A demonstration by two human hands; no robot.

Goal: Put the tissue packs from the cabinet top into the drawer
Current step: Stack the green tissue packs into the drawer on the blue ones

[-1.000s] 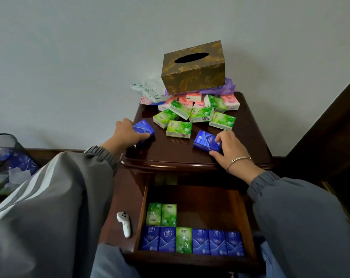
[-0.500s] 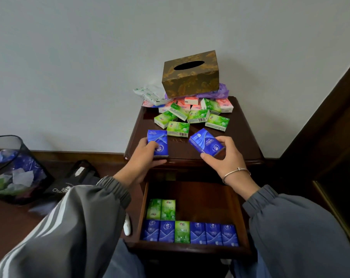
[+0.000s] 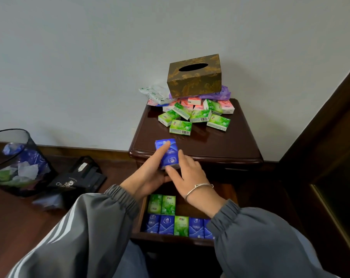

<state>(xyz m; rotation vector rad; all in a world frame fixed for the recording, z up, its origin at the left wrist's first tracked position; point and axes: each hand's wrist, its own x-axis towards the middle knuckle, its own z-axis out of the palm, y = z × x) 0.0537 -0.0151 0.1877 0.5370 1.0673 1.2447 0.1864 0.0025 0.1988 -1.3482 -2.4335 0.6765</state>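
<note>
Just in front of the dark wooden cabinet top (image 3: 210,146), above the open drawer (image 3: 170,238), my left hand (image 3: 146,177) and my right hand (image 3: 190,174) meet around blue tissue packs (image 3: 168,155). My left index finger lies along the top pack and my right thumb and fingers pinch its right side. Several green packs (image 3: 190,119) and pink packs (image 3: 227,106) lie heaped at the back of the cabinet top. In the drawer a front row of blue packs (image 3: 166,224) with one green among them stands before two green packs (image 3: 162,204).
A gold-brown tissue box (image 3: 194,77) sits on a purple bag (image 3: 220,95) at the back, with a white wrapper (image 3: 156,93) at its left. A mesh waste bin (image 3: 15,163) and a black bag (image 3: 75,177) stand on the floor at left. Dark wooden furniture (image 3: 330,157) rises at right.
Each hand lifted a blue pack off the cabinet top and drew it toward me. The two hands have now come together, with the packs stacked between them.
</note>
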